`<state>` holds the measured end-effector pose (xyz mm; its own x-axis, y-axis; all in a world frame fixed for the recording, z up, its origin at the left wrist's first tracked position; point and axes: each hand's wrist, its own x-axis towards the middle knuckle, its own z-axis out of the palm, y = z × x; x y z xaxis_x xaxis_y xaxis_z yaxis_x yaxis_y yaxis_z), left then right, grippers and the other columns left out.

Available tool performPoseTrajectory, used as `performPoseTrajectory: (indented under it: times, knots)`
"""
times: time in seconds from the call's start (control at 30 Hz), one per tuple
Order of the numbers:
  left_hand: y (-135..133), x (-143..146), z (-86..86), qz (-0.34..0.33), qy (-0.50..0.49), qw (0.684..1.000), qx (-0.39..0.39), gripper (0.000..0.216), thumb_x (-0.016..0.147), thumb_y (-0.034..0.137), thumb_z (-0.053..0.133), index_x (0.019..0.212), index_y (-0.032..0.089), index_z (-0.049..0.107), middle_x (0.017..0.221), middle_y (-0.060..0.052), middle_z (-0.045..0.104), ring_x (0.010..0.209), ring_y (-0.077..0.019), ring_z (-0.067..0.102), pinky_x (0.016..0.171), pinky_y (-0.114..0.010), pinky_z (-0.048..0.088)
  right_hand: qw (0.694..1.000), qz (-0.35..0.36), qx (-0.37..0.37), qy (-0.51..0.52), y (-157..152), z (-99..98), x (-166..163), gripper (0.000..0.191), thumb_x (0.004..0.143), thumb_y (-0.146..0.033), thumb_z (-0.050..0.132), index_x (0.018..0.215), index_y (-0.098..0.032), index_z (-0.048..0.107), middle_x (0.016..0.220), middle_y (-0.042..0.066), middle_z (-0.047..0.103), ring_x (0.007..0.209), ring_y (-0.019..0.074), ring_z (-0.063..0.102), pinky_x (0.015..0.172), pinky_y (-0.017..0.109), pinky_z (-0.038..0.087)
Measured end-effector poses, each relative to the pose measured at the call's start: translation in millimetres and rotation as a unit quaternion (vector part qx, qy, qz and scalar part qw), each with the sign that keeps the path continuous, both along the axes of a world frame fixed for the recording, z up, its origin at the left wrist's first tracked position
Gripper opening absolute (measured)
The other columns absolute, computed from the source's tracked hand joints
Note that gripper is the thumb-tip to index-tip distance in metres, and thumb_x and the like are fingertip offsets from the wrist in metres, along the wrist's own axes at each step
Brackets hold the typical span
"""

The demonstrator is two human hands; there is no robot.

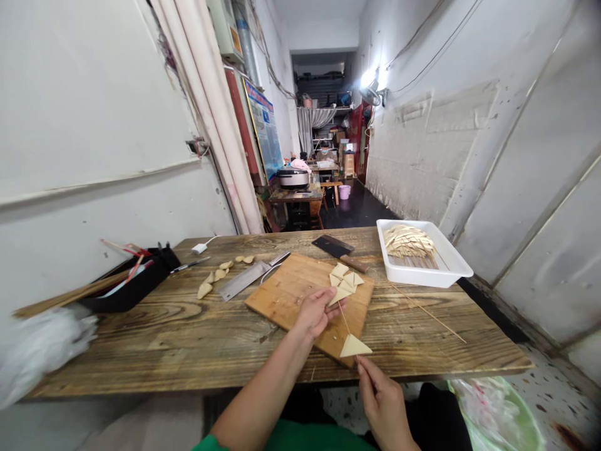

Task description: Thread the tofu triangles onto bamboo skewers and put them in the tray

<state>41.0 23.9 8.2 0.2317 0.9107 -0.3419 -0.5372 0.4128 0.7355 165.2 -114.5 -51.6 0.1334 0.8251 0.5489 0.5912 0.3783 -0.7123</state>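
My left hand pinches a pale triangular tofu piece over the wooden cutting board. My right hand grips the near end of a thin bamboo skewer below the table's front edge. The skewer runs up into the held piece, and another triangular piece sits threaded on it near my right fingers. A small pile of cut triangles lies on the board just beyond my left hand.
A white tray with skewered pieces stands at the right. A loose skewer lies beside it. A dark cleaver and a steel cleaver lie near the board. A black tray of skewers sits left, with scraps nearby.
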Motion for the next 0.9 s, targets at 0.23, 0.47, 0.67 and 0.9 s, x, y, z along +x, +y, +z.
performPoseTrajectory:
  times: [0.23,0.47,0.67,0.9]
  knots:
    - [-3,-1,1.0,-0.003,0.000,1.000,-0.018,0.007,0.078,0.011,0.057,0.082,0.007,0.060,0.082,-0.013,0.067,0.071,-0.0186,0.066,0.070,-0.032,0.054,0.999,-0.011,0.028,-0.041,0,-8.8,-2,0.034,0.091,-0.032,0.040,0.098,-0.014,0.069,0.087,0.011,0.073,0.075,0.0190,0.070,0.067,0.023,0.057]
    - [-7,-2,-1.6,0.001,0.001,1.000,-0.022,0.007,0.077,0.013,0.059,0.081,0.007,0.060,0.081,-0.013,0.067,0.072,-0.0195,0.066,0.072,-0.033,0.054,0.996,-0.016,0.037,-0.075,2,-11.4,-2,0.035,0.092,-0.028,0.038,0.099,-0.012,0.068,0.088,0.011,0.072,0.076,0.0188,0.070,0.068,0.023,0.057]
    - [-8,-1,-0.1,-0.002,0.000,1.000,-0.016,0.009,0.078,0.013,0.057,0.084,0.006,0.060,0.082,-0.013,0.066,0.071,-0.0186,0.066,0.070,-0.030,0.054,0.995,-0.024,0.044,-0.084,4,-9.7,-2,0.036,0.092,-0.028,0.036,0.099,-0.012,0.068,0.087,0.012,0.072,0.075,0.0185,0.070,0.068,0.024,0.057]
    - [-11,1,0.2,-0.002,0.006,1.000,-0.015,0.010,0.079,0.013,0.056,0.086,0.006,0.059,0.081,-0.012,0.066,0.070,-0.0174,0.065,0.067,-0.028,0.054,0.992,-0.027,0.075,-0.093,9,-9.1,-2,0.035,0.092,-0.027,0.036,0.099,-0.012,0.068,0.087,0.012,0.072,0.076,0.0191,0.070,0.068,0.025,0.058]
